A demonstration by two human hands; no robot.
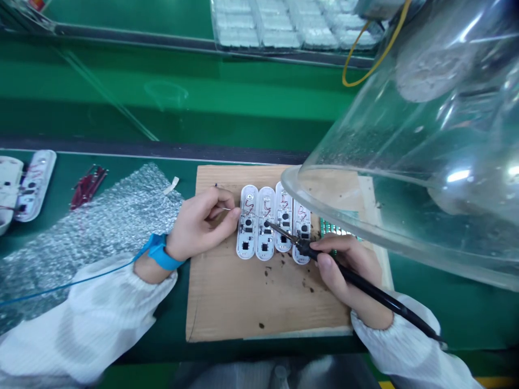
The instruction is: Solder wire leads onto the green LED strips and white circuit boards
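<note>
Foil bubble wrap (93, 243) lies furthest left, then the left hand (201, 222), a blue wrist strap (160, 251) on its wrist, closed in a pinch on thin solder wire (231, 209). Four white circuit boards (275, 224) sit side by side on a wooden board (259, 308). The right hand (348, 265) grips a soldering iron (365, 283) penlike, its tip over the second circuit board, with a clear plastic shield (405, 162) at far right.
</note>
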